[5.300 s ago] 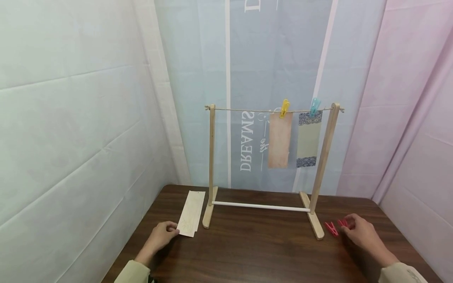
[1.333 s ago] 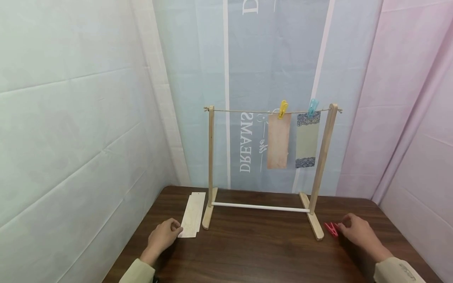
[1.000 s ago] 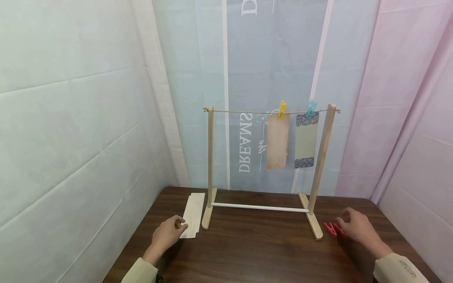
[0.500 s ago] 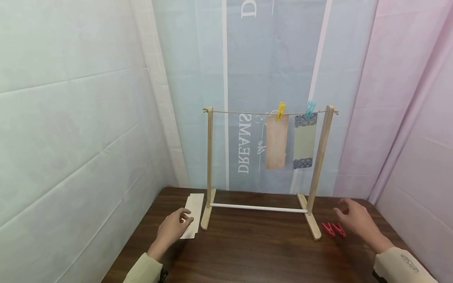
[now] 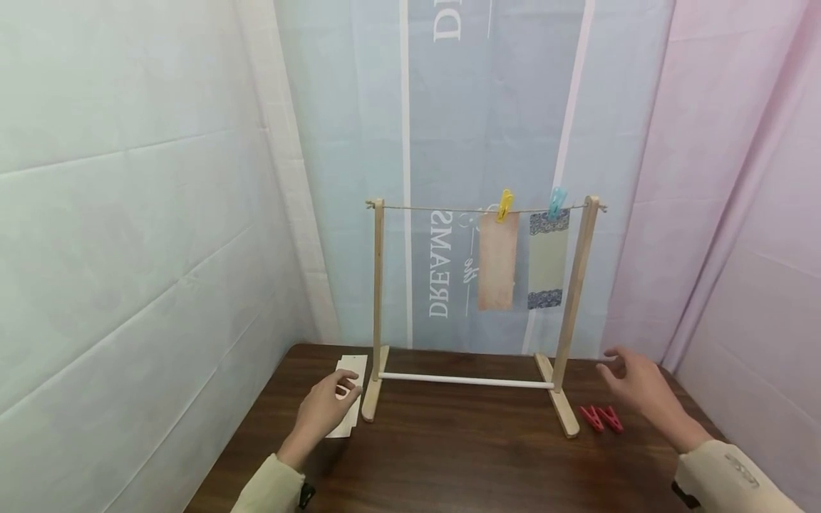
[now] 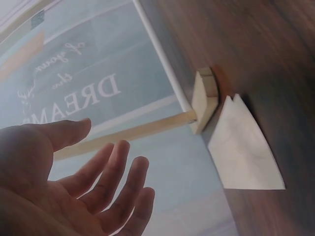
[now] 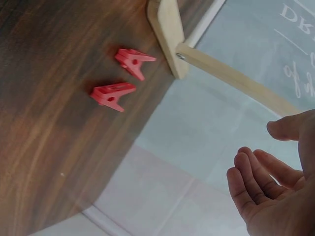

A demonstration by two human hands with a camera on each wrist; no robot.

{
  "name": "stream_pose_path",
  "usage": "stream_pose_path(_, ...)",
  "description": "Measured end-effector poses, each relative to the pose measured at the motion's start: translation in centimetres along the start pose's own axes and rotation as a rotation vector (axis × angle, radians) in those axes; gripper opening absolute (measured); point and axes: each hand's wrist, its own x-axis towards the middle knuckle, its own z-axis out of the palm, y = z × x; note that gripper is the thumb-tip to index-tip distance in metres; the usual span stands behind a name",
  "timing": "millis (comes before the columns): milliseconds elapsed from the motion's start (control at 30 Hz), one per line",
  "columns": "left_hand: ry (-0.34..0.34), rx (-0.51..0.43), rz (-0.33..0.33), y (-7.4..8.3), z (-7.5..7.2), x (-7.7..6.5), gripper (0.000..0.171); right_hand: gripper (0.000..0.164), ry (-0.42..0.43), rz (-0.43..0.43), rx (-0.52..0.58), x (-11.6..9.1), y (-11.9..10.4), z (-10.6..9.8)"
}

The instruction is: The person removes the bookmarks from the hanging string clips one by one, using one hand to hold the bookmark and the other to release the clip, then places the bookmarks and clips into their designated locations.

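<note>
My left hand (image 5: pixel 323 406) hovers above the pale paper cards (image 5: pixel 349 413) stacked beside the rack's left foot; its fingers are relaxed and hold nothing. In the left wrist view the cards (image 6: pixel 243 147) lie apart from the hand. My right hand (image 5: pixel 635 381) is raised above and beyond two red clothespins (image 5: pixel 601 419), with thumb and fingers apart and nothing between them. On the rack's string, a yellow clothespin (image 5: pixel 504 206) holds a pinkish card (image 5: pixel 497 263), and a light-blue clothespin (image 5: pixel 556 203) holds a green card with blue patterned ends (image 5: pixel 547 260).
A wooden rack with two posts (image 5: pixel 378 285) and a white crossbar (image 5: pixel 465 380) stands on the dark wood table (image 5: pixel 468 456). The string's left half carries no cards. A printed blue cloth (image 5: pixel 353 107) hangs behind, with pale cloth walls at both sides.
Earlier the left hand touched the cards and the right hand touched a red clothespin. Both hands have since let go and lifted away, the left moving right. The cards and clothespins stay on the table.
</note>
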Motion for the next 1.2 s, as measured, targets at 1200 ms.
stream_pose_path(1200,0.061,-0.305,0.21,5.5,1.8,2.3,0.031,0.036,0.355,-0.453,0.004,4.1,-9.3,-4.6)
